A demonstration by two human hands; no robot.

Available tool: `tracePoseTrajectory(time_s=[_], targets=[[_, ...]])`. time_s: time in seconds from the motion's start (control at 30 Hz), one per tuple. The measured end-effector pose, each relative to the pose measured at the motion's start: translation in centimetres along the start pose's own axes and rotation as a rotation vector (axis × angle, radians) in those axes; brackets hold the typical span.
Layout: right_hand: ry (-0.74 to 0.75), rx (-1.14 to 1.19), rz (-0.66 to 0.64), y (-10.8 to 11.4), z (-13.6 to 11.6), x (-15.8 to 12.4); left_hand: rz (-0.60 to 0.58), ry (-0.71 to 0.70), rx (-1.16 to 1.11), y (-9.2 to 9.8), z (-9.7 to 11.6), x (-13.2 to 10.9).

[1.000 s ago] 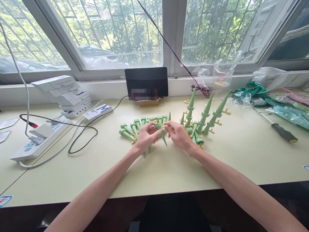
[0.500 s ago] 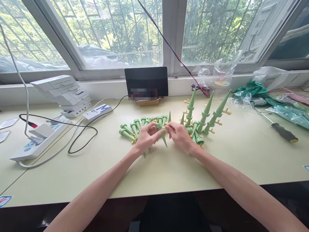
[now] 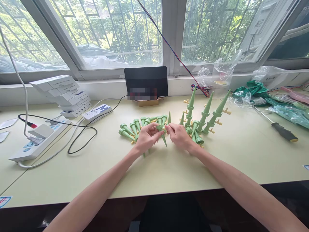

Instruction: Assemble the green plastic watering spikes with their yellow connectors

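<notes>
A blurred patch covered the lower part of the black rectangular screen (image 3: 146, 80). Fingers of the left hand (image 3: 146, 139) hid the head of the pale green plastic cone spike (image 3: 163, 139) it gripped; what the right hand (image 3: 180, 137) pinched against it was too small to tell. Print on the stacked white cardboard boxes (image 3: 62, 93) was unreadable.

The table (image 3: 159, 170) between my hands and its near edge is bare, so my arms pass freely there. To the left, loose spikes (image 3: 131, 129) crowd my left hand (image 3: 145, 139). Upright stacked spikes (image 3: 205, 114) stand just beside my right hand (image 3: 180, 137). A tablet (image 3: 146, 82) blocks the way ahead.
</notes>
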State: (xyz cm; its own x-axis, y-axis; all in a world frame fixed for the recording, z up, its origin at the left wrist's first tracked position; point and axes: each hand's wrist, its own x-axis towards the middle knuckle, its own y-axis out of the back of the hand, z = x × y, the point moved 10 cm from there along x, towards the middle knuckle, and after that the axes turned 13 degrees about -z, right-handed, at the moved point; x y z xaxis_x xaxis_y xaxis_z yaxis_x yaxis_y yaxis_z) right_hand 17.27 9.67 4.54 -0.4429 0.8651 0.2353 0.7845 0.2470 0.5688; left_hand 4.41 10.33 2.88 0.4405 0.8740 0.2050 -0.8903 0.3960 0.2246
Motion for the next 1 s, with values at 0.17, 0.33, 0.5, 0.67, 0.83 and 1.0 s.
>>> tracePoseTrajectory(time_s=[0.17, 0.33, 0.5, 0.67, 0.83, 1.0], targets=[[-0.013, 0.011, 0.0, 0.06, 0.07, 0.09, -0.002, 0.001, -0.003, -0.05, 0.0, 0.01], [-0.007, -0.011, 0.006, 0.11, 0.12, 0.15, -0.01, 0.003, 0.003, -0.21, 0.17, -0.05], [-0.013, -0.001, 0.004, 0.1, -0.14, -0.05, -0.016, 0.017, -0.015, -0.24, 0.11, -0.01], [0.016, 0.017, 0.009, 0.14, -0.68, -0.21, -0.009, 0.043, -0.066, -0.1, -0.21, 0.16], [0.061, 0.035, 0.033, 0.43, -0.73, -0.09, 0.025, 0.058, -0.104, 0.15, -0.18, 0.12], [0.059, 0.037, 0.031, 0.51, -0.63, -0.1, 0.023, 0.072, -0.118, 0.03, -0.11, 0.09]])
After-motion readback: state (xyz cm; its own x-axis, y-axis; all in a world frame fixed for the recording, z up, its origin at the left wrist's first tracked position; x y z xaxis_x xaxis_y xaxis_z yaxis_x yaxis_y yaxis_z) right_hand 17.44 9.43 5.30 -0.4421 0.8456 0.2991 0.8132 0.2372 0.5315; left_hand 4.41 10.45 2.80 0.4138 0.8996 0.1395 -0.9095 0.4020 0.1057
